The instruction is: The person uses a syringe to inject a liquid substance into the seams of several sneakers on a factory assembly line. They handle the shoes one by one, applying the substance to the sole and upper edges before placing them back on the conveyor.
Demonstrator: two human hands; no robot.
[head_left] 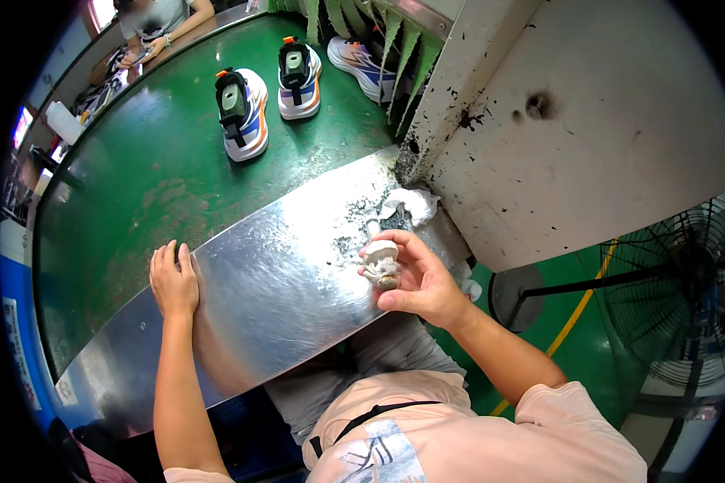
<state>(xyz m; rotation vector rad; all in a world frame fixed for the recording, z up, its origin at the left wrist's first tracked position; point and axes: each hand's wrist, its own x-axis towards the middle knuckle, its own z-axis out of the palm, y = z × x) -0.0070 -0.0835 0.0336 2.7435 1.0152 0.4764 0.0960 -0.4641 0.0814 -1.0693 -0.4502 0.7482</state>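
Note:
My right hand (pixel 423 282) is closed around a crumpled white wad (pixel 381 262) with a dirty, yellowish-grey lower end; I cannot tell whether it is cloth or something else. It is held above the bright metal ledge (pixel 274 298). Just beyond it, a loose white crumpled cloth or tissue (pixel 411 205) lies on the ledge among dark smears and spots. My left hand (pixel 174 282) lies flat near the ledge's far edge, fingers stretched toward the green surface (pixel 137 169), holding nothing. On that surface stand two white, blue and orange sneakers (pixel 243 117) (pixel 300 80).
Another sneaker (pixel 362 68) is partly under green hanging strips (pixel 415 60) at the machine opening. A stained beige panel (pixel 588 129) rises at the right, with a black fan (pixel 685 282) beyond it. Across the table sits another person (pixel 165 20). A white bottle (pixel 63 121) stands far left.

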